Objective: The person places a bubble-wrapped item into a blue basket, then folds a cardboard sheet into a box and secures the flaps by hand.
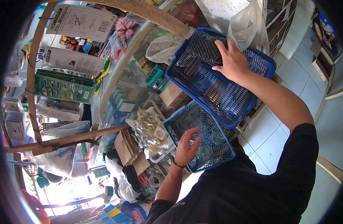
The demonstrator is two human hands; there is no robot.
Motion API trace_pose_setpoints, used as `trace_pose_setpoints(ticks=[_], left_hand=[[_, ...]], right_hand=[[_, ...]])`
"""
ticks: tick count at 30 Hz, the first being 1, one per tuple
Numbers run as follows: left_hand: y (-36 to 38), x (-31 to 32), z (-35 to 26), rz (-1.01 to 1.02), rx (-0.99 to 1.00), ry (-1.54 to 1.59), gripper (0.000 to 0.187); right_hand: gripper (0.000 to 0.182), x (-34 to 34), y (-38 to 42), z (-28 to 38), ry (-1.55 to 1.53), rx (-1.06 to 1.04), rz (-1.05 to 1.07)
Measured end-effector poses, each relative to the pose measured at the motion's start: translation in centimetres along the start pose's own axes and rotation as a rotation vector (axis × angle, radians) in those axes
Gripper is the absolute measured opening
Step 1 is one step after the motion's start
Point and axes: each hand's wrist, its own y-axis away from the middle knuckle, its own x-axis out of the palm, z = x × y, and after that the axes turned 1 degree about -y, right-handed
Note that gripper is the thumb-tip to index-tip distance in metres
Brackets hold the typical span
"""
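Note:
A dark blue plastic basket [235,121] sits tilted at the upper right, overlapping a smaller teal-blue basket [227,155]. My right hand [233,61] is over the dark blue basket, thumb and fingers spread at the edge of a dark grey, bumpy-textured mass [205,48] inside it. What that mass is made of, I cannot make out. Over the teal basket hovers my left hand [187,148], its fingers loosely curved and apart, with nothing visible in them. Thin dark curved pieces or a ring-patterned base show inside the teal basket.
A white tray [156,158] of small plastic-wrapped goods lies left of the teal basket, with a cardboard box [174,95] above. Carded goods [65,87] hang from a wooden frame [31,74] at left. A clear plastic bag [248,26] stands behind; another person [324,33] is far right.

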Motion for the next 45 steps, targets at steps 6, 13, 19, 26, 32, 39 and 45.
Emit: trace_pose_setpoints(ticks=[6,13,19,26,32,39,45], left_hand=[[0.7,0.6,0.4,0.029,0.012,-0.002,0.033],[2.0,1.3,0.7,0.044,-0.058,0.002,0.031],[3.2,1.8,1.2,0.066,-0.109,0.021,0.028],[3.4,3.4,1.4,0.12,-0.121,0.028,0.027],[4.0,4.1,2.0,0.126,-0.188,0.054,0.027],[4.8,4.5,2.6,0.138,-0.193,0.065,0.027],[5.7,3.8,3.4,0.131,-0.217,0.095,0.028]], right_hand=[[0.084,-0.5,0.4,0.5,0.245,0.116,0.193],[0.079,1.5,-0.3,-0.3,-0.315,0.336,0.074],[0.074,3.0,-0.6,-0.6,-0.424,0.335,-0.085],[0.075,4.8,-1.4,-0.2,-0.402,0.439,-0.194],[0.076,5.5,-1.8,-0.7,-0.4,0.323,-0.249],[0.084,4.8,-1.9,-0.6,-0.388,0.442,-0.057],[0.097,1.3,-0.1,1.9,-0.503,0.547,0.044]])
